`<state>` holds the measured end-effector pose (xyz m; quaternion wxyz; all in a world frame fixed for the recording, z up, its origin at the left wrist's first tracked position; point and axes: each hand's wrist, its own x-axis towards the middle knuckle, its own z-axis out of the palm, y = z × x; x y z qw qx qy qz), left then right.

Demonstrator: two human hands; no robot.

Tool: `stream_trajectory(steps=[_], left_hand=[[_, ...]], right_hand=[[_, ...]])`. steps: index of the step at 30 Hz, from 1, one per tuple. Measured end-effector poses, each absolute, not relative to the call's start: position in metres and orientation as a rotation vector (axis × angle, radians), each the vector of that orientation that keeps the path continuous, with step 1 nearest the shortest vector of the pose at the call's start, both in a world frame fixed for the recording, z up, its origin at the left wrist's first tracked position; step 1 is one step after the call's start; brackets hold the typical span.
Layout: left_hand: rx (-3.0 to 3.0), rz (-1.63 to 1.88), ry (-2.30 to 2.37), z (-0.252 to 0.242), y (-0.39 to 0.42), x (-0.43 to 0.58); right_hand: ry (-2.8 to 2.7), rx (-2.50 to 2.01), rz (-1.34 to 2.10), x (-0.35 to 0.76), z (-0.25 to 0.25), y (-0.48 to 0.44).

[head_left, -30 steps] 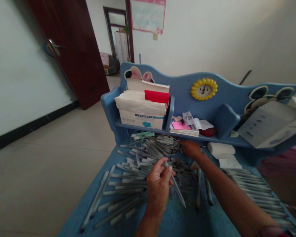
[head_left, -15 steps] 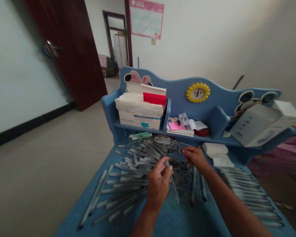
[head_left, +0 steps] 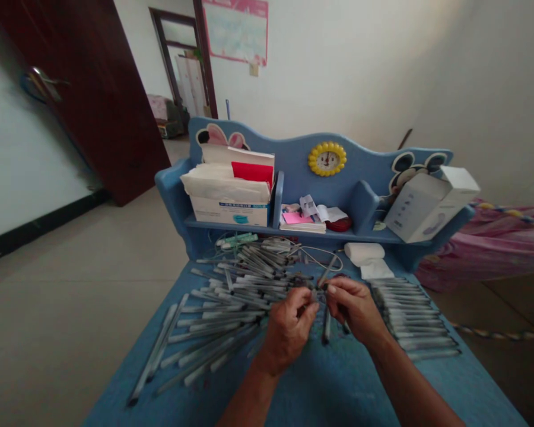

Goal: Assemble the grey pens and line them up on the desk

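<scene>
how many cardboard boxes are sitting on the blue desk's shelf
2. A wide white box stuffed with white packets sits in the left compartment; a white box leans tilted at the shelf's right end. Others may be hidden.

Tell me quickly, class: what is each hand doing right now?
Left hand: closed in a pinch grip on a thin grey pen.
Right hand: fingertips pinched at the same pen's top end; what it grips cannot be told.

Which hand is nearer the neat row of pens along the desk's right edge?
Right. The right hand is just left of the neat row of pens; the left hand is farther left.
</scene>
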<state>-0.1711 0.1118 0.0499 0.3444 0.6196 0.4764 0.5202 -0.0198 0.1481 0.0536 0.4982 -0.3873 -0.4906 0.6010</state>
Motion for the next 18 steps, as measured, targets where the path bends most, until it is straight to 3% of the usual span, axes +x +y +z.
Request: stream_trajectory(steps=[18], left_hand=[[1.806, 1.363, 1.252, 0.0496, 0.1128, -0.1700]], right_hand=[[-1.346, -1.029, 1.329, -0.0172, 0.0539, 0.1409]])
